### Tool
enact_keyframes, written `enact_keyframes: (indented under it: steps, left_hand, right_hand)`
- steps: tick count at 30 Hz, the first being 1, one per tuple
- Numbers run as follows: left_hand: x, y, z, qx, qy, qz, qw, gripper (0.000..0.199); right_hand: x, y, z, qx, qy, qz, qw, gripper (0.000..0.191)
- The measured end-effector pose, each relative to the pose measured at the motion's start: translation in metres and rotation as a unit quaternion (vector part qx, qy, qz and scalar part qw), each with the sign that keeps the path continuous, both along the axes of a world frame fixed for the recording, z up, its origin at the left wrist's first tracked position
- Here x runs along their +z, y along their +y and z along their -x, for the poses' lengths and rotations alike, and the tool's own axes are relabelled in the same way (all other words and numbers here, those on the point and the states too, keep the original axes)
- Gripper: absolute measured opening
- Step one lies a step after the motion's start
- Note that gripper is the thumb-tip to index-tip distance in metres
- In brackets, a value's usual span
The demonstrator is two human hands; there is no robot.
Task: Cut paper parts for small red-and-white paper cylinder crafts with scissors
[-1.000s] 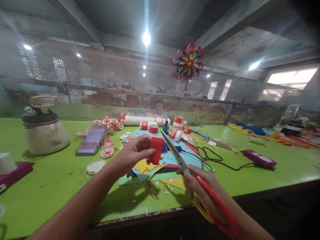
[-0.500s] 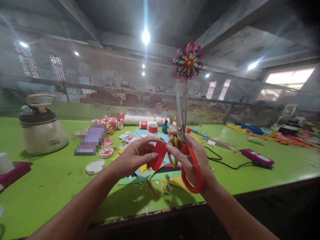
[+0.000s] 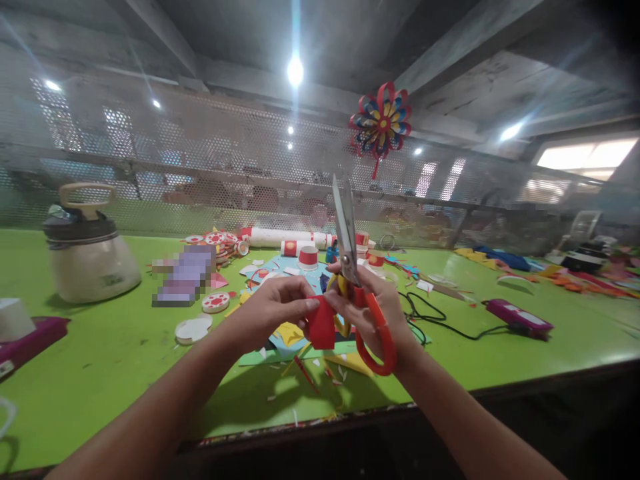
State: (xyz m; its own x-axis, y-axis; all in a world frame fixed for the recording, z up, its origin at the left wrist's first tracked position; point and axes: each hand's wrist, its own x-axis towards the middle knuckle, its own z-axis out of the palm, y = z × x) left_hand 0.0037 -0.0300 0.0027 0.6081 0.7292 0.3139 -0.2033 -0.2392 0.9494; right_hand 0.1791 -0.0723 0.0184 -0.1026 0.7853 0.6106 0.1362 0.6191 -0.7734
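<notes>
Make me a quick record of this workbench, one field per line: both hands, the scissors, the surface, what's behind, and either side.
Left hand: pinching a small red piece
Right hand: holding scissors, thumb close to the red piece; contact hard to tell
Scissors: blades up, slightly apart; one orange-red loop, one yellow
Surface: green table
Behind the hands: red-and-white cup
Left side: jug with a beige handle
Right side: purple box
</notes>
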Motion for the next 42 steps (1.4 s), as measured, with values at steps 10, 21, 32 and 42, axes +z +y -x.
enact_keyframes:
  steps: [10,21,32,42]
  left_hand:
    - [0.002,0.002,0.0,-0.023,-0.013,0.069,0.997,0.02]
    - [0.011,0.003,0.0,0.127,-0.164,0.091,0.974,0.018]
    - [0.004,0.002,-0.003,0.124,-0.129,0.056,0.982,0.025]
    - [0.004,-0.004,-0.003,0.058,-0.047,0.017,0.997,0.021]
  right_hand:
    - [0.001,0.013,0.006,-0.003,0.022,0.077,0.997,0.031]
    - [-0.024,-0.035,0.002,0.075,0.077,0.191,0.976,0.031]
    - [-0.025,-0.07,-0.018,0.026,0.012,0.242,0.97,0.031]
    - [-0.024,-0.083,-0.042,0.014,-0.107,0.263,0.959,0.034]
